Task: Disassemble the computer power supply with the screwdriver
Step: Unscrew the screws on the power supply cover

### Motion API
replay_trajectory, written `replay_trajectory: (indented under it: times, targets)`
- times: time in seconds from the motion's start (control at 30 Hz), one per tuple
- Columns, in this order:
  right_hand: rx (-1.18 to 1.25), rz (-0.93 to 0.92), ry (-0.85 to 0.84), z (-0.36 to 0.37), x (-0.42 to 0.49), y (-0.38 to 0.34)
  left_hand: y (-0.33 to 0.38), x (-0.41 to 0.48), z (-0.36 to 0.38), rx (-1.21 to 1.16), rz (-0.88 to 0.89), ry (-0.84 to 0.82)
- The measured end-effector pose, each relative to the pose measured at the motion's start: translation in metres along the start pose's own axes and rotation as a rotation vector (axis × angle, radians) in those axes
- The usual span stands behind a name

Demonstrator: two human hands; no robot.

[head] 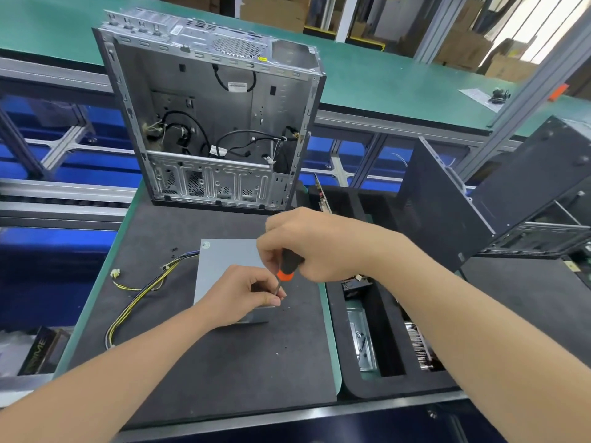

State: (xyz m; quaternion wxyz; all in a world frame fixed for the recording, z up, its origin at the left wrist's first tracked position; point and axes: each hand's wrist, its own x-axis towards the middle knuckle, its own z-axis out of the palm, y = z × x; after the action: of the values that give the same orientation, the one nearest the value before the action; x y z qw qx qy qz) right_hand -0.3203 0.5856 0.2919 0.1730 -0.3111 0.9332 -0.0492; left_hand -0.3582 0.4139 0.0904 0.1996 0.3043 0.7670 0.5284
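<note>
the open computer case (217,123) stood upright at the far edge of the black mat (224,362), its open side facing the camera. inside it hung loose black cables, one with a white label, and a perforated metal cage ran along the bottom. to the right of the mat lay a black foam tray (367,388) with long slots. one slot held a flat metal bracket (361,337), the next a finned part (419,346), and a circuit card (319,193) stood on edge at the far end.

the right forearm crossed the tray and covered much of the finned part. the screwdriver's tip was lost behind the left hand's fingers (271,294), so no screw could be made out. the two hands covered the near right corner and part of the right side of the power supply (217,260).

the power supply lay flat on the mat, in front of the case, with its long axis running away from the camera. its cable bundle (140,295) left the far left side and trailed left and toward the viewer, ending in a white connector (115,273). the screwdriver (285,273) stood steeply, handle up and slightly to the right, shaft pointing down at the near right corner of the box. the right hand (316,244) was curled round the black and orange handle. the left hand (236,295) rested on the box and pinched the shaft low down between thumb and fingers.
</note>
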Motion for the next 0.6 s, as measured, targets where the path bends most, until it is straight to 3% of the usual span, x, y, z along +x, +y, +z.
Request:
replay_trajectory:
  times: [0.13,0.27,0.37,0.43,0.6]
  targets:
    - [0.082,0.060,0.139,0.007,0.000,-0.006,-0.001,0.001,0.004,-0.031,-0.012,0.029]
    - [-0.292,0.532,0.358,0.021,0.010,-0.020,-0.002,0.000,0.006,-0.061,-0.004,0.041]
    - [-0.218,0.684,0.368,0.026,0.014,-0.025,-0.002,0.000,0.006,-0.048,0.013,0.036]
    - [-0.192,0.613,0.320,0.023,0.015,-0.020,-0.001,0.000,0.004,-0.023,0.010,0.033]
    - [0.012,0.180,0.096,-0.002,0.004,-0.007,0.000,-0.001,0.001,-0.029,0.006,0.023]
